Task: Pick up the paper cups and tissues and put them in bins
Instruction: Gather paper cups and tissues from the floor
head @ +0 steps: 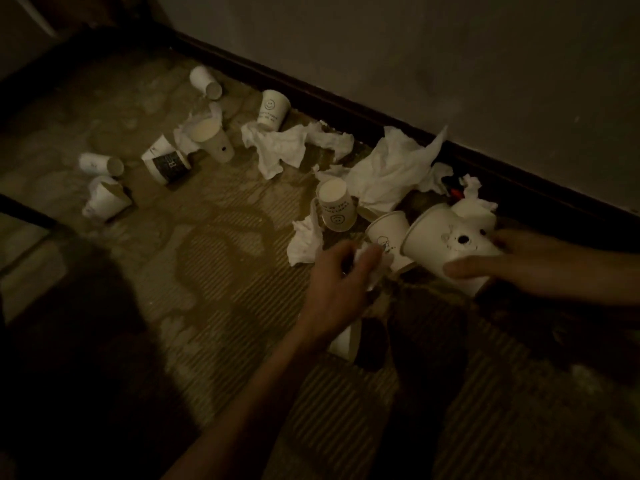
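The right hand (519, 263) grips a large white cup (446, 237) that lies on its side. The thumb runs along the cup's lower side and the fingers (502, 241) curl over its upper side near the base. The cup's mouth points away from the palm, towards the left hand (341, 275). The left hand's fingers are curled narrow round a small wad of tissue (373, 268), though blur keeps the grip from showing sharply.

Just beyond those fingertips lies a small cup (388, 233) with a drawing on it, just beside the rim of the large white cup. A little farther out from the left fingers stands an upside-down smiley cup (334, 206). Beside the left knuckles lies a crumpled tissue (304, 242). Beyond both hands, towards the dark skirting board (346, 109), a big loose tissue (391, 171) is spread. Part of another cup (346, 341) shows under the left wrist.

More cups are scattered well away from the fingers, far to their left across the ribbed floor (225, 271). These are a dark-banded cup (166, 166), a tan-mouthed cup (211, 138), a second smiley cup (273, 107) and a crushed cup (105, 199). A long tissue (277, 147) lies near them.
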